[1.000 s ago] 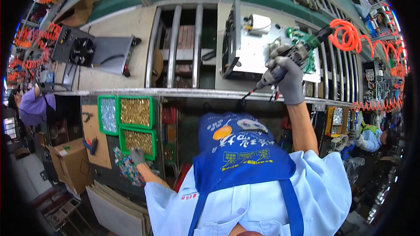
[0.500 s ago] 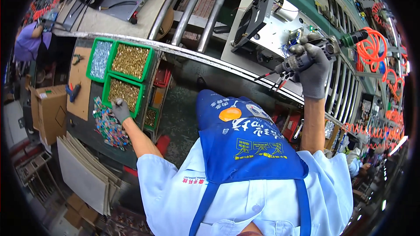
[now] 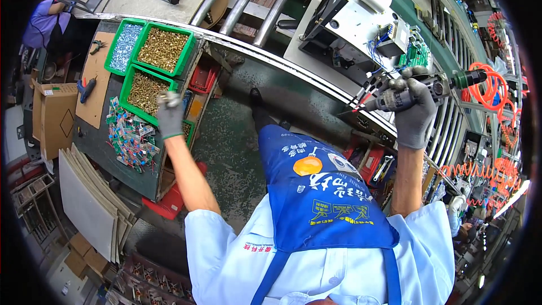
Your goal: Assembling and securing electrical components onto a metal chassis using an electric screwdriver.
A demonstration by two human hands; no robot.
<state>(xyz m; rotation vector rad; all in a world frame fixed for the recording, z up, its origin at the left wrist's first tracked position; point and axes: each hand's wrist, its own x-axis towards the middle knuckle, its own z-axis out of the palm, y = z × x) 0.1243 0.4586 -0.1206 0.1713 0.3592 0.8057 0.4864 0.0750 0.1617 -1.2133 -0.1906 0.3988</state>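
My left hand [image 3: 171,114], in a grey glove, is closed just off the right edge of the lower green bin [image 3: 131,114]. Small brass-coloured screws seem to show at its fingertips, partly hidden by the fingers. That bin holds a heap of brass-coloured screws [image 3: 145,91]. In my gloved right hand [image 3: 415,107] is a dark air screwdriver [image 3: 395,99], its bit pointing left, with a red coiled hose [image 3: 490,87] behind it. Just beyond the driver stands a metal chassis [image 3: 353,31] with a green circuit board [image 3: 416,51] and blue wires.
Two more green bins, one of brass screws [image 3: 162,49] and one of silver screws [image 3: 125,47], adjoin the lower bin. Small circuit parts [image 3: 131,138] lie in a pile below them. Metal rollers [image 3: 279,8] run along the line. A cardboard box [image 3: 59,114] stands left; another person [image 3: 42,25] is far left.
My left hand has come up out of the lower bin and moved right. My right hand with the screwdriver has shifted slightly right and lower in the view. My view has shifted too.
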